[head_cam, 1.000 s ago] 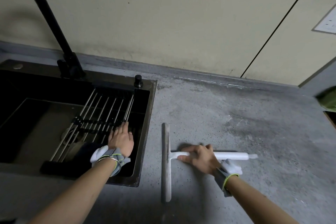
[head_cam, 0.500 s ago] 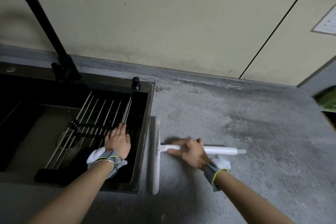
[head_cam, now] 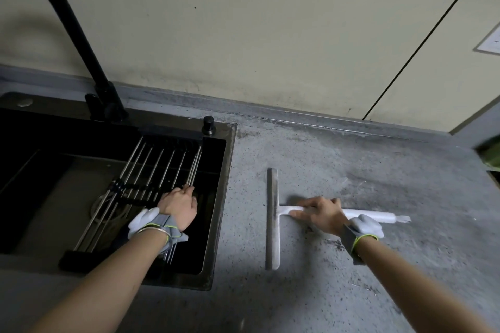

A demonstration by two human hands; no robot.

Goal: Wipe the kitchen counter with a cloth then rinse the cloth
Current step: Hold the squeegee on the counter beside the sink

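Right hand point(head_cam: 322, 215) lay over the white handle of a squeegee point(head_cam: 272, 217), fingers curled round it near the blade, and held the blade flat on the grey tabletop point(head_cam: 378, 170) just right of the sink point(head_cam: 224, 197). The blade ran near to far, with the handle pointing right. The left hand point(head_cam: 178, 207) rested on the metal rack point(head_cam: 151, 178) laid across the sink, its fingers bent over the rods at the rack's right side; whether it truly gripped them I could not tell.

No cloth showed anywhere I could see, so I could not say where it was. Judging by the dark streaks and speckled grime on the tabletop right of the squeegee, the cleaning looked only partly done. The cloth wipe and the rinse under the black tap point(head_cam: 81, 48) both seemed to be left to do.

Both forearms reached forward from the near edge, wrists low, each with a grey band and a bunched white glove. The right wrist angled left along the handle.
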